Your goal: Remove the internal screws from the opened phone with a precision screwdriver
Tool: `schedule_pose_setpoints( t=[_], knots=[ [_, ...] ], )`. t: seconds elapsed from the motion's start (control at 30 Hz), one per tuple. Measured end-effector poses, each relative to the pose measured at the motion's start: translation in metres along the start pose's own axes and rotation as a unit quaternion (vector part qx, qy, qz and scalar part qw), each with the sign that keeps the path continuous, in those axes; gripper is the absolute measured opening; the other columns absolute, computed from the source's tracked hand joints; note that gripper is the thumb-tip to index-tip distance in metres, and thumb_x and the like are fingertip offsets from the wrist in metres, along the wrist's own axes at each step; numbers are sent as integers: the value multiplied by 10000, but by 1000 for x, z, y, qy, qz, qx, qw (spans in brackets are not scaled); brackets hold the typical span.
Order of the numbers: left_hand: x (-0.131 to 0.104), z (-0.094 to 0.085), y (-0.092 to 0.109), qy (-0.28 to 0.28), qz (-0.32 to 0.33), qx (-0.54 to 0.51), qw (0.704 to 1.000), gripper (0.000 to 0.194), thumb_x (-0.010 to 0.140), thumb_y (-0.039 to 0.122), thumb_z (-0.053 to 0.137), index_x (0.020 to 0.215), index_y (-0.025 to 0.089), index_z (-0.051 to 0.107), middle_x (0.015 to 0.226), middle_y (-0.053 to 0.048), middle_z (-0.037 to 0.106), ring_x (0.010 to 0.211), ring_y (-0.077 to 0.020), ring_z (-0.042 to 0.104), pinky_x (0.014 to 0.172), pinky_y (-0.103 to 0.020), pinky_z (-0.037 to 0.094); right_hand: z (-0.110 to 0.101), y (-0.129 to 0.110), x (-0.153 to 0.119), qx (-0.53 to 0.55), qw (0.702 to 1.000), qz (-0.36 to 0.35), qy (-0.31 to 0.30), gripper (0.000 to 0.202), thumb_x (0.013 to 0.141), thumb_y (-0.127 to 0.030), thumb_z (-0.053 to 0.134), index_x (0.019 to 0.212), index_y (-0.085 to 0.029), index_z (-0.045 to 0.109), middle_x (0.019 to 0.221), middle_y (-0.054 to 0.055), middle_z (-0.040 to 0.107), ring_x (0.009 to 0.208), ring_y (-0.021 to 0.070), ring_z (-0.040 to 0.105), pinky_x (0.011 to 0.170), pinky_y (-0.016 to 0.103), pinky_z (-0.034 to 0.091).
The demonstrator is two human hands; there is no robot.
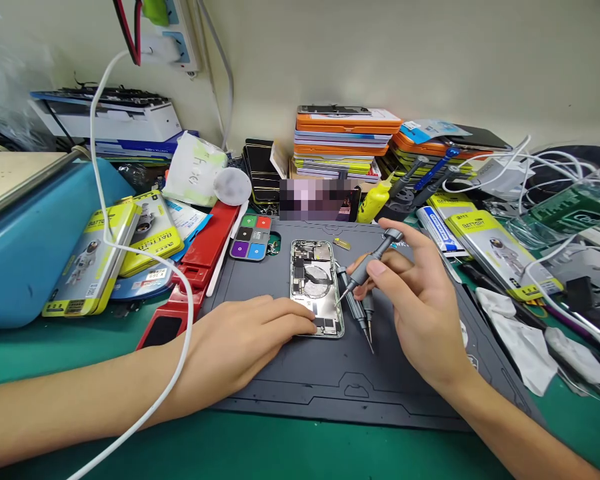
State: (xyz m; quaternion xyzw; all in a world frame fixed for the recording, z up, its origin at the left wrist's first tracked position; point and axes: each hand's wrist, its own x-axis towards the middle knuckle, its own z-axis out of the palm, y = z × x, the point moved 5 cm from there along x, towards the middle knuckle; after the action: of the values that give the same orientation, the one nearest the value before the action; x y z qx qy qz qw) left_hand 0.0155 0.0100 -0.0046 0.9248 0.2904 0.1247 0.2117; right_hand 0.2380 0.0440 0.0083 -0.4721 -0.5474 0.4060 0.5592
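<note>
An opened smartphone (317, 283) lies on the dark work mat, with its circuit board and round coil exposed. My left hand (253, 333) rests flat beside its lower left edge, fingers stretched out and fingertips touching the lower part of the phone; the thumb is hidden. In my right hand (420, 293) is a grey precision screwdriver (367, 267), gripped between thumb and fingers, its index finger on the end cap. The tip points down at the phone's right edge; whether it touches a screw is too small to tell. Two more screwdrivers (363, 317) lie beside the phone, partly under my right hand.
A coloured tile holder (250, 238) sits on the mat (320, 393). Battery boxes (97, 257) and a red tool (200, 267) lie left. Behind stand stacked orange cases (347, 127) and a yellow bottle (377, 200). A white cable (187, 320) crosses over my left forearm.
</note>
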Motion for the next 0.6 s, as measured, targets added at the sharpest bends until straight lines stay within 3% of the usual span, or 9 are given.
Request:
schedule_pose_setpoints(
  t=[0.13, 0.37, 0.5, 0.6],
  knots=[
    [-1, 5, 4, -12, 21, 80, 996, 575, 965, -22, 426, 1463, 252, 519, 1544, -44, 600, 1268, -276, 684, 952, -423, 642, 1, 1, 1, 9, 1000, 3, 0, 477, 974, -285, 705, 1424, -283, 546, 830, 0, 728, 676, 165, 674, 635, 289, 603],
    [5, 5, 9, -39, 5, 132, 991, 622, 932, -67, 396, 1444, 265, 516, 1519, -48, 601, 1193, -275, 711, 885, -424, 660, 2, -1, 1, 13, 1000, 1, -1, 476, 963, -297, 715, 1408, -288, 547, 826, -16, 707, 645, 157, 658, 626, 301, 594],
    [4, 4, 6, -40, -2, 108, 993, 768, 835, -105, 401, 1493, 289, 447, 1531, -22, 587, 1228, -258, 692, 909, -395, 652, 3, -1, 0, 11, 1000, 0, -1, 473, 971, -297, 706, 1416, -291, 546, 841, -13, 725, 634, 151, 654, 622, 297, 585],
    [4, 4, 4, -25, 0, 91, 996, 705, 888, -67, 410, 1495, 291, 431, 1523, -23, 593, 1220, -253, 697, 909, -396, 646, 2, -1, 0, 14, 1000, 1, -2, 483, 972, -297, 707, 1425, -289, 540, 861, -8, 738, 633, 147, 657, 637, 299, 585]
  ],
)
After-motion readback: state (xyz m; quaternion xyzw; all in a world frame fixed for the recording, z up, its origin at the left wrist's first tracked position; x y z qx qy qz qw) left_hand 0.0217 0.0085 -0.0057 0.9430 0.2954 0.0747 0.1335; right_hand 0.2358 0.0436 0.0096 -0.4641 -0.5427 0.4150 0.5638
